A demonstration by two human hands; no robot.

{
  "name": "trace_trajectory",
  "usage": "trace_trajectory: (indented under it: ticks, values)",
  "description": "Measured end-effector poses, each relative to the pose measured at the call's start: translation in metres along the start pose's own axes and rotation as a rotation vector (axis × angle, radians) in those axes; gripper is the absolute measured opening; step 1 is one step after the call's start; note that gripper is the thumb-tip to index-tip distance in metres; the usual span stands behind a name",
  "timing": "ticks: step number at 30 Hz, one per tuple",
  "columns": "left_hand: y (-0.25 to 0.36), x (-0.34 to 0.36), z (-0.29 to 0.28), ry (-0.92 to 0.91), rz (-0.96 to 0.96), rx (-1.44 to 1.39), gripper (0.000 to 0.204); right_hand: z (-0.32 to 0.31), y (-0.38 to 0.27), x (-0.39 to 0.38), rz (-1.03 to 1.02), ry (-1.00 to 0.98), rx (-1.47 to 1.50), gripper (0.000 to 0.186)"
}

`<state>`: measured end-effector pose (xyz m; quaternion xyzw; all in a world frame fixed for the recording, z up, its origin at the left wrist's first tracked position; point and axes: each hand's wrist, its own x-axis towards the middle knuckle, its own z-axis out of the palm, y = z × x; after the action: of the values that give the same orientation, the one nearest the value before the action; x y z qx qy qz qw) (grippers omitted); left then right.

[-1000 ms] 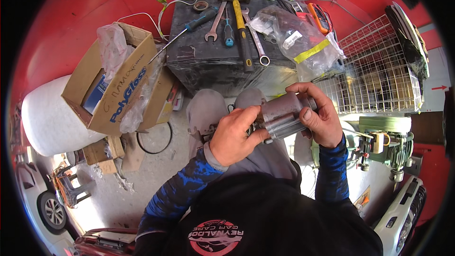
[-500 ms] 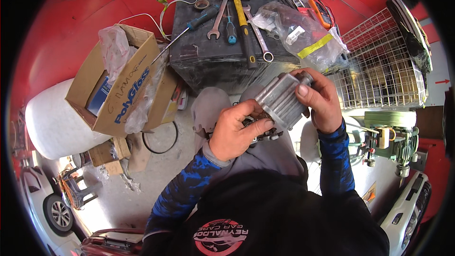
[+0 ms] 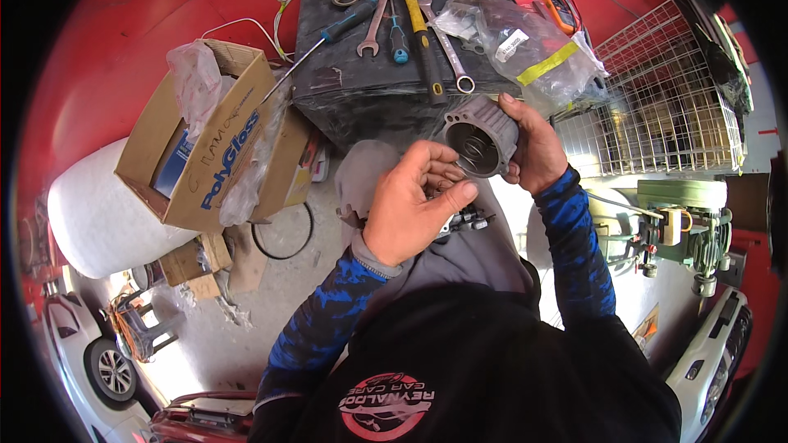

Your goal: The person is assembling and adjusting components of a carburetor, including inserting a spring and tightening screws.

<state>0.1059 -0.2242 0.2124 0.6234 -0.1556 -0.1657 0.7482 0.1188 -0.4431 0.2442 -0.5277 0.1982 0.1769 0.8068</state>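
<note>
My right hand (image 3: 538, 143) grips a ribbed grey metal housing (image 3: 492, 127) from its right side, above my lap. The housing's round open end is tilted toward me, and a coil spring (image 3: 474, 148) shows inside its dark bore. My left hand (image 3: 419, 209) is closed, with its fingers curled and its thumb pointing right, just left of the housing. Beneath the left hand shows a dark metal part with small fittings (image 3: 469, 221); the hand hides most of it. The left fingertips are close to the housing's rim; whether they touch it I cannot tell.
A black workbench (image 3: 336, 86) ahead carries a hammer (image 3: 421, 41), wrenches (image 3: 447, 45), screwdrivers (image 3: 349, 20), a plastic bag (image 3: 525, 37) and a multimeter (image 3: 558, 8). Left stands a cardboard box (image 3: 217, 156); right, a wire basket (image 3: 648, 102) and a green machine (image 3: 681, 197).
The housing has turned so that its open end and inner spring now face me, and it has come apart from the metal part below. My right hand has moved slightly left with it.
</note>
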Motion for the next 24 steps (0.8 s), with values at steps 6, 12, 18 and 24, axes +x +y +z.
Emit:
trace_trajectory:
  ticks: [6, 12, 18, 24]
  values:
    - [0.000, 0.000, -0.004, -0.013, -0.071, 0.108, 0.041, -0.013, 0.002, 0.002, -0.095, 0.023, -0.107, 0.043]
    - [-0.019, 0.005, 0.002, 0.101, 0.003, -0.082, 0.060, 0.000, -0.014, -0.007, -0.572, -0.136, -0.530, 0.041]
    - [-0.008, 0.011, -0.014, 0.028, -0.013, 0.022, 0.076, 0.017, -0.022, -0.003, -0.531, -0.263, -0.630, 0.046]
    - [0.009, -0.003, -0.053, -0.185, 0.021, 0.286, 0.089, 0.009, -0.005, 0.009, -0.411, -0.234, -0.555, 0.046]
